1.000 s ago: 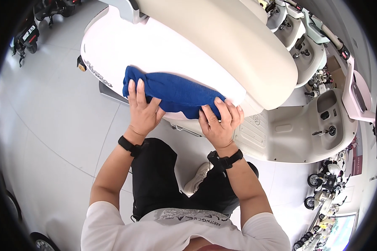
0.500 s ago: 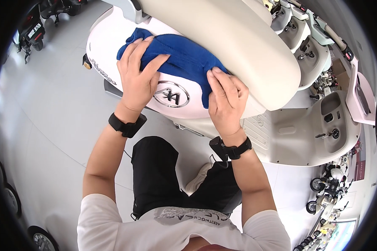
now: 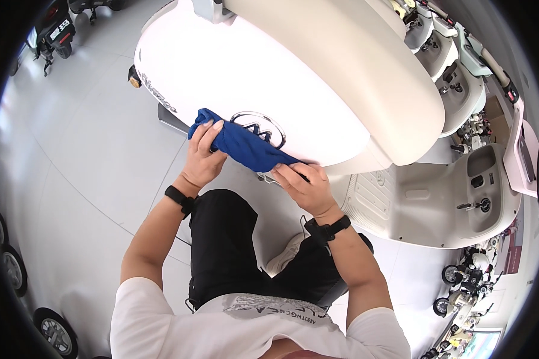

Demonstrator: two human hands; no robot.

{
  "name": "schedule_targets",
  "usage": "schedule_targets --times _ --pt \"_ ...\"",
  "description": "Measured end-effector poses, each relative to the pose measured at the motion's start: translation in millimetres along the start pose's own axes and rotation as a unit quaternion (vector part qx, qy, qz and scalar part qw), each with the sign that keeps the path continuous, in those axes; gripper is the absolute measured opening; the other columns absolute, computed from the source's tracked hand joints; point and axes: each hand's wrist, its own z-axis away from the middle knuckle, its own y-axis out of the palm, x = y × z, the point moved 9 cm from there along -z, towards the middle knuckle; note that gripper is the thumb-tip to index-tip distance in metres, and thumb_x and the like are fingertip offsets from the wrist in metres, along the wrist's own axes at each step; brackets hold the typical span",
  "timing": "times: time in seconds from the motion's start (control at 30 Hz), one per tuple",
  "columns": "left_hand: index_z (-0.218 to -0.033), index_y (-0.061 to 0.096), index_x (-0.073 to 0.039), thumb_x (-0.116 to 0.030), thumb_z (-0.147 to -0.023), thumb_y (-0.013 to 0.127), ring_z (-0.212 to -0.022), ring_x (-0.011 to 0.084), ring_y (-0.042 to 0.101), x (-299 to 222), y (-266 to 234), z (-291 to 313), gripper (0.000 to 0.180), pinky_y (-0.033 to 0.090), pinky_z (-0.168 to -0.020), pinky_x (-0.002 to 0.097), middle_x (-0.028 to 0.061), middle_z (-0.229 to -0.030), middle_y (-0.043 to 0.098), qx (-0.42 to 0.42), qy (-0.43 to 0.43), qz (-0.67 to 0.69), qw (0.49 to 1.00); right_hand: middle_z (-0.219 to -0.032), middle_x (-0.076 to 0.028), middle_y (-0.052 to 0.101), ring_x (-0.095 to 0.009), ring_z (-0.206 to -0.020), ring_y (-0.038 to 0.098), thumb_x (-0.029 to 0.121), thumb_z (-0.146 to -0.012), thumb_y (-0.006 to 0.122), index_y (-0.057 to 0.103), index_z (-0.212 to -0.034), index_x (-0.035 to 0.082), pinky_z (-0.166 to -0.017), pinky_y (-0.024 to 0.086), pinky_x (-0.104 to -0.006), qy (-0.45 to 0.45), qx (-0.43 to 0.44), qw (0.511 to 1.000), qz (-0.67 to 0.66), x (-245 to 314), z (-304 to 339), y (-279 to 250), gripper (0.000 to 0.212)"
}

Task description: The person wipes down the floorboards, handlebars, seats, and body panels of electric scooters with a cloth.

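Note:
A blue cloth (image 3: 245, 147) stretches between my two hands along the lower edge of a scooter's pale side panel (image 3: 269, 75). My left hand (image 3: 203, 158) grips the cloth's left end, fingertips on top of it. At the other end, my right hand (image 3: 306, 186) has its fingers closed on the cloth's right corner. The cloth covers the lower part of an oval chrome emblem (image 3: 262, 124). Above the panel runs the scooter's long cream seat (image 3: 347, 66).
To the right are the scooter's footboard (image 3: 371, 194) and its front shield (image 3: 479, 197). More scooters (image 3: 455, 90) stand in a row at the upper right. A dark motorbike (image 3: 54, 36) is at the upper left, and a wheel (image 3: 55, 332) shows at the lower left.
Both hands have drawn the cloth down the panel toward me, from beside the seat to the lower edge. The upper panel is now uncovered, and the emblem is partly covered.

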Motion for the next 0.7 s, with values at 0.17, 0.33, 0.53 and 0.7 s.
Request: schedule_targets --times 0.17,0.33,0.53,0.7 --pt "-0.091 0.068 -0.01 -0.005 -0.072 0.07 -0.131 0.0437 0.042 7 -21 -61 0.02 0.035 -0.11 0.0497 0.0212 -0.145 0.045 0.019 -0.011 0.041 0.999 -0.113 0.005 0.066 -0.013 -0.095 0.055 0.009 -0.073 0.07 0.076 -0.1 0.012 -0.063 0.046 -0.0257 -0.021 -0.084 0.996 0.01 -20 -45 -35 0.027" --pt "-0.11 0.068 -0.008 -0.003 -0.075 0.059 -0.131 0.0438 0.043 18 -39 -151 0.037 0.033 -0.11 0.0477 0.0206 -0.141 0.048 -0.079 -0.055 0.033 0.995 -0.113 0.001 0.068 -0.02 -0.102 0.057 -0.006 -0.066 0.063 0.074 -0.107 0.012 -0.092 0.037 -0.0307 0.117 -0.118 0.985 0.054 -66 -108 -58 0.047" --pt "-0.113 0.068 -0.01 -0.005 -0.074 0.059 -0.128 0.0395 0.048 33 -39 -152 0.04 0.036 -0.107 0.0461 0.0173 -0.135 0.054 -0.09 -0.031 0.005 0.995 -0.115 0.003 0.068 -0.018 -0.1 0.056 -0.005 -0.07 0.062 0.075 -0.108 0.013 -0.092 0.037 -0.0297 0.152 -0.137 0.978 0.05 -60 -113 -46 0.043" --pt "-0.097 0.065 -0.003 -0.004 -0.071 0.06 -0.126 0.0462 0.047 37 -33 -99 0.027 0.033 -0.108 0.0533 0.0266 -0.135 0.051 -0.138 -0.054 0.021 0.989 -0.113 0.005 0.067 -0.012 -0.09 0.057 0.009 -0.077 0.069 0.076 -0.1 0.012 -0.067 0.042 -0.0256 0.09 -0.179 0.979 0.035 -35 -99 -38 0.024"
